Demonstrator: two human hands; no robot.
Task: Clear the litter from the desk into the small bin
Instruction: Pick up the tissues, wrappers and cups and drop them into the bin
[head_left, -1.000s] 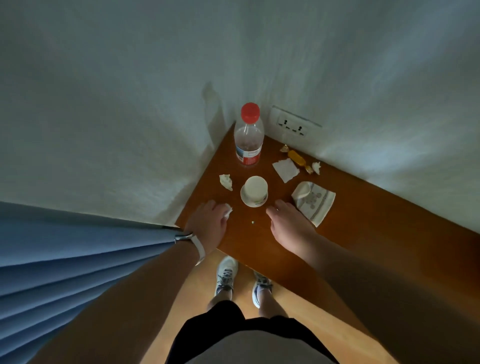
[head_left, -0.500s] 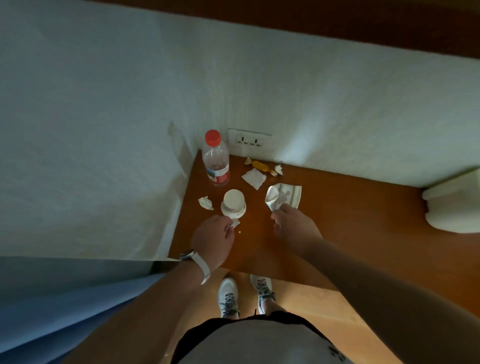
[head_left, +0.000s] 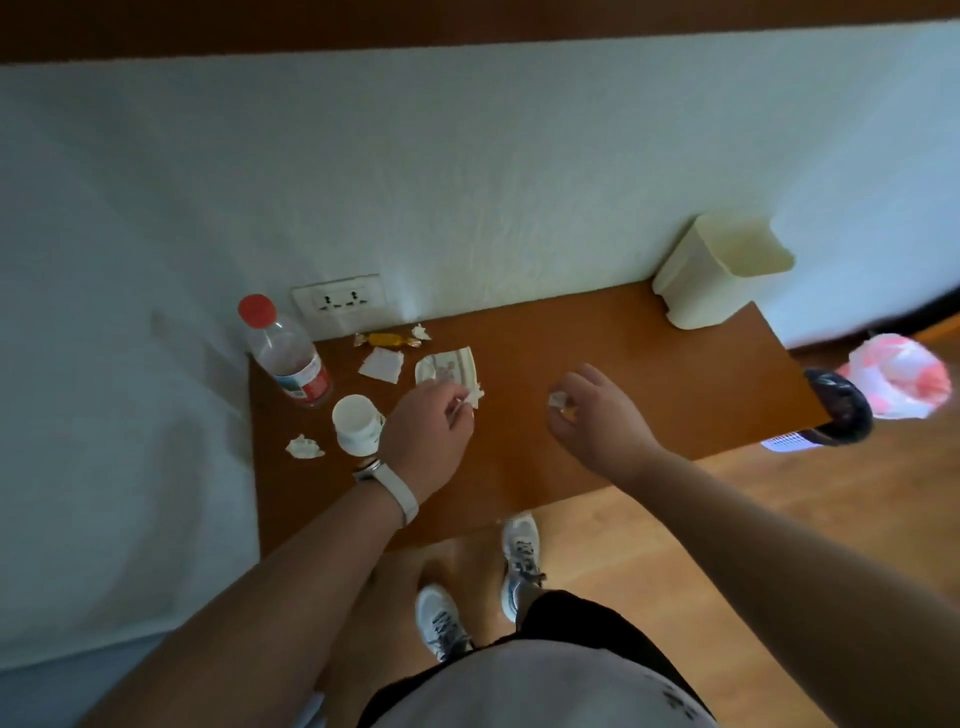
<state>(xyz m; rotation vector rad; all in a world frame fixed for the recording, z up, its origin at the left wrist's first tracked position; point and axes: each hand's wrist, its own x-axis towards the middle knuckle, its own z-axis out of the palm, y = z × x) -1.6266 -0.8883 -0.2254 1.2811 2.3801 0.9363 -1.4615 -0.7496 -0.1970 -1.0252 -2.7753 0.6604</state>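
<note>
Weighing next to nothing, this litter is soft, creased paper that a light fingertip pinch should lift, though a loose piece could slip free or drift in carrying, so each is best taken by its bunched middle. The left hand (head_left: 426, 431) pinches a white paper scrap (head_left: 474, 397) between thumb and fingertips, well apart from the small bin (head_left: 722, 270). The right hand (head_left: 597, 415), nearer the bin, curls round a small white wad (head_left: 558, 400). The bin is cream and open-topped, standing at the desk's (head_left: 649, 374) far corner against the wall. Farther from the bin than both hands lie a striped wrapper (head_left: 449, 366), a flat napkin (head_left: 382, 365), a gold sweet wrapper (head_left: 387, 340) and a crumpled tissue (head_left: 304, 447), all thin and pale.
</note>
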